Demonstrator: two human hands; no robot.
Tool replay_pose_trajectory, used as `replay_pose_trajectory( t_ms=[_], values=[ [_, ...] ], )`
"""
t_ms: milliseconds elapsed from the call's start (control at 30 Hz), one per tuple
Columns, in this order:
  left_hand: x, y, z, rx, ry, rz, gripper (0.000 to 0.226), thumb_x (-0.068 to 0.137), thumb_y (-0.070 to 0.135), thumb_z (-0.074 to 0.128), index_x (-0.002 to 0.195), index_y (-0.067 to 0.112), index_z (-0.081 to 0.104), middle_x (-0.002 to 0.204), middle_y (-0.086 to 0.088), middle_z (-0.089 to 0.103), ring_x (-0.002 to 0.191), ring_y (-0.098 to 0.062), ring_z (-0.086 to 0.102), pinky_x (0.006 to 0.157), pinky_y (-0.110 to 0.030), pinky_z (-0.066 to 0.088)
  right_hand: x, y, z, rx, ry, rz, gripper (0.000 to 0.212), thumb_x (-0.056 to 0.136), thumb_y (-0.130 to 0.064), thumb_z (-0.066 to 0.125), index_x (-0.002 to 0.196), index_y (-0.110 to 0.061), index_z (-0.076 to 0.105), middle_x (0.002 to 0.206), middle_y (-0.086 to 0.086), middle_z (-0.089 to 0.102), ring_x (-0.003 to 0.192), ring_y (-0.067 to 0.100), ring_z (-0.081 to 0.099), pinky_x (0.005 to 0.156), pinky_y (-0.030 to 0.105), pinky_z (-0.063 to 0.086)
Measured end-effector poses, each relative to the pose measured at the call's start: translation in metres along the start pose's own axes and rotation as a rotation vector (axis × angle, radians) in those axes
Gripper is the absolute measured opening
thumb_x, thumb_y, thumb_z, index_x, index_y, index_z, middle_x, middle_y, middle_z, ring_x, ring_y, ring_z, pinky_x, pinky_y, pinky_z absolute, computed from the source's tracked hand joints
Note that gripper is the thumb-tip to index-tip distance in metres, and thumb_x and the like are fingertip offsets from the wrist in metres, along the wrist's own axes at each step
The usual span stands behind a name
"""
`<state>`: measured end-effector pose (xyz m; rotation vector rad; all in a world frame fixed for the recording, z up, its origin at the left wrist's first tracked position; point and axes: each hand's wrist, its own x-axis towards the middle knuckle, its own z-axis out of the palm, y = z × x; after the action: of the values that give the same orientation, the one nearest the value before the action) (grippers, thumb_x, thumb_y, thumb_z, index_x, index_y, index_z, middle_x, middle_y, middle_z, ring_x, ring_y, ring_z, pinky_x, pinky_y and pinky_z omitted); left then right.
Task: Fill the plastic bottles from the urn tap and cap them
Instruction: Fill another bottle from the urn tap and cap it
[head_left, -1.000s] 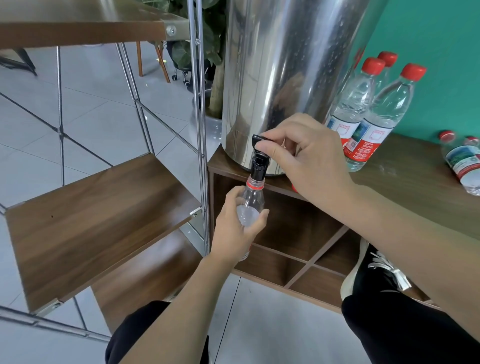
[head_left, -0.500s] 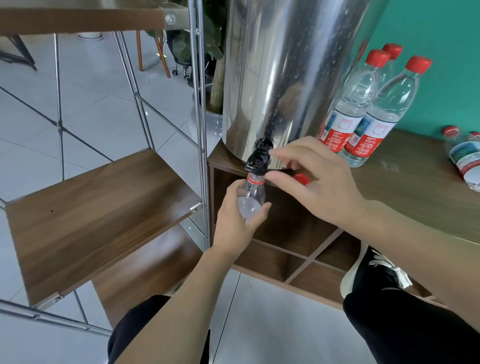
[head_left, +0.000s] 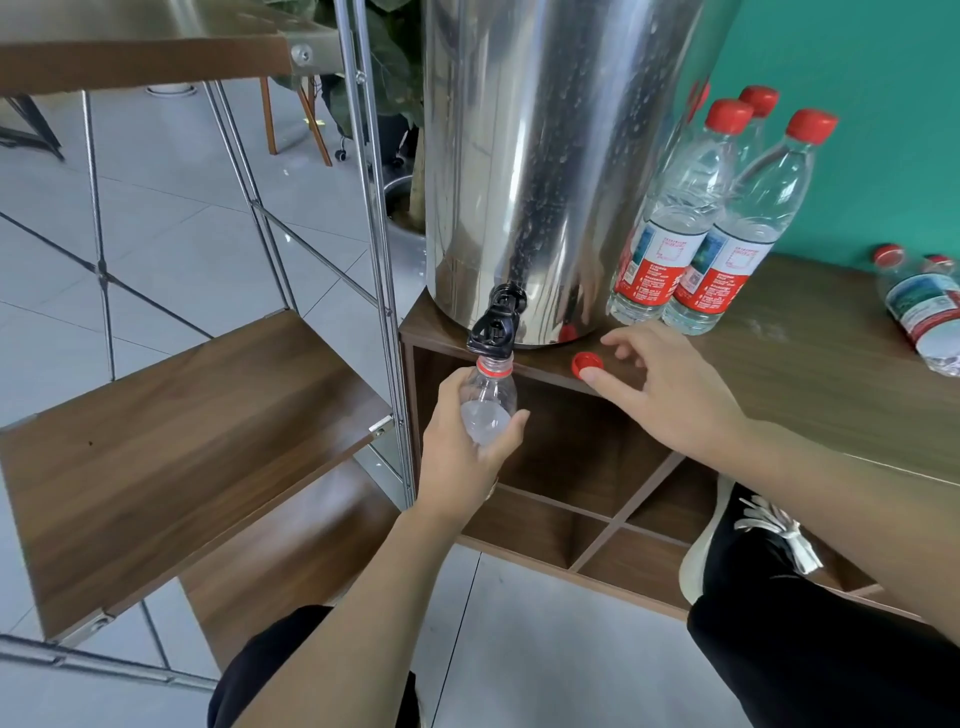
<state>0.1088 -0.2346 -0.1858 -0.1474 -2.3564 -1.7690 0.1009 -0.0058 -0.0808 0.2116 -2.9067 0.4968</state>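
I note the left hand (head_left: 462, 447) wrapped closed around the open bottle (head_left: 488, 400), its mouth right under the urn tap (head_left: 496, 327). Right hand (head_left: 670, 395) spread open, fingertips at the loose red cap (head_left: 587, 362) on the table (head_left: 810, 374) beside the urn (head_left: 556, 156).

Both forearms are bare to the frame edge, with no sleeve, watch or ring showing on the left hand (head_left: 462, 447) or the right hand (head_left: 670, 395). The nails are short and unpainted. Well back from the fingers, black trousers (head_left: 810, 660) cover both legs. Below the right fingers, the right foot wears a black shoe (head_left: 748, 545) with a white sole and white laces.
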Motion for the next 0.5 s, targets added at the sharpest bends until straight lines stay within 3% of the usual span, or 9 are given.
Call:
replay_pose_trajectory(
  t_ms=[133, 267, 500],
  values=[
    [0.001, 0.003, 0.000, -0.002, 0.023, 0.007, 0.070, 0.086, 0.034, 0.083, 0.136, 0.042, 0.036, 0.121, 0.022, 0.057, 0.113, 0.021, 0.049, 0.087, 0.005, 0.037, 0.013, 0.009, 0.001, -0.032, -0.098, 0.000, 0.078, 0.079, -0.083, 0.045, 0.134, -0.028, 0.056, 0.116, -0.012, 0.053, 0.106, 0.008, 0.050, 0.094, 0.036, 0.049],
    [0.000, 0.001, 0.000, 0.001, 0.037, 0.016, 0.071, 0.085, 0.034, 0.084, 0.137, 0.040, 0.037, 0.120, 0.032, 0.053, 0.113, 0.022, 0.048, 0.087, 0.005, 0.035, 0.022, 0.010, 0.009, -0.004, -0.127, -0.061, 0.064, 0.083, -0.078, 0.049, 0.123, -0.030, 0.061, 0.113, -0.013, 0.053, 0.103, 0.006, 0.050, 0.093, 0.034, 0.049],
    [0.005, 0.003, 0.005, -0.031, 0.055, 0.025, 0.070, 0.082, 0.037, 0.086, 0.137, 0.039, 0.042, 0.124, 0.025, 0.059, 0.117, 0.007, 0.055, 0.091, -0.001, 0.040, 0.027, 0.014, 0.016, -0.032, -0.019, -0.087, 0.050, 0.091, -0.067, 0.053, 0.118, -0.027, 0.063, 0.113, -0.013, 0.051, 0.108, 0.008, 0.049, 0.091, 0.027, 0.043]
  ],
)
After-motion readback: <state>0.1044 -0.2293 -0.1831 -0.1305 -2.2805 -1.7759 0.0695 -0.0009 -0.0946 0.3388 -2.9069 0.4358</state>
